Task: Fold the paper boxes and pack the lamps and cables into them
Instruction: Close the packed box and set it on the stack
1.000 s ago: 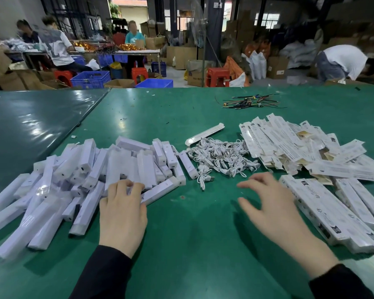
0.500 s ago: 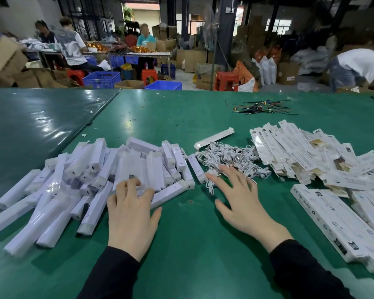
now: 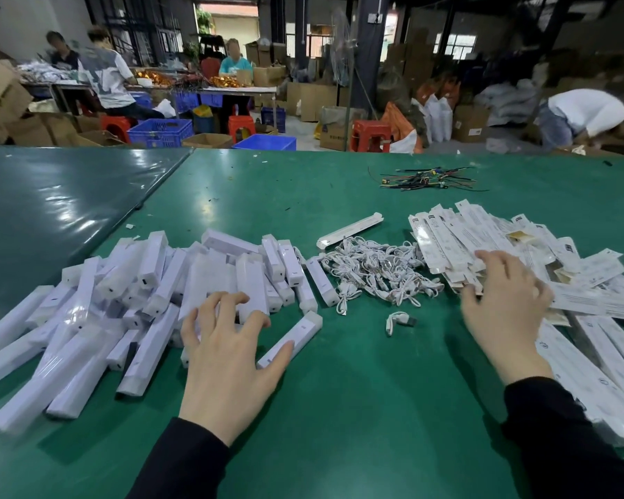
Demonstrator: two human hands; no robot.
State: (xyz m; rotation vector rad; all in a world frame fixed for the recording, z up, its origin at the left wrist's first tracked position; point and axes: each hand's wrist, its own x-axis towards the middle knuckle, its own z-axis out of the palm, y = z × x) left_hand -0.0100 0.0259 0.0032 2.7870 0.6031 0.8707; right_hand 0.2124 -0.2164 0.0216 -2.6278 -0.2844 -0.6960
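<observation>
On the green bench [image 3: 339, 408] the left hand [image 3: 227, 358] hovers over the near edge of the heap of white wrapped lamps [image 3: 152, 300], its fingers [image 3: 231, 300] spread and bent like a claw, grasping nothing; whether the fingertips touch the lamps beneath cannot be told. One lamp [image 3: 290, 342] lies just beside its thumb, apart from the heap. The right hand [image 3: 505, 304] rests with relaxed, released fingers on the near edge of the pile of flat unfolded paper boxes [image 3: 501, 243]. Between the two piles lies the tangle of white cables [image 3: 375, 271], with a single coiled cable [image 3: 400, 321] loose in front of it. One folded box [image 3: 350, 229] lies behind the cables. More flat boxes [image 3: 609, 372] are stacked at the right, under the right forearm. Print on the boxes is too small to read. Further back lies a bundle of coloured wires [image 3: 429, 178]. Beyond the bench: blue crates [image 3: 161, 133], red stools [image 3: 371, 135], cardboard cartons and seated workers.
</observation>
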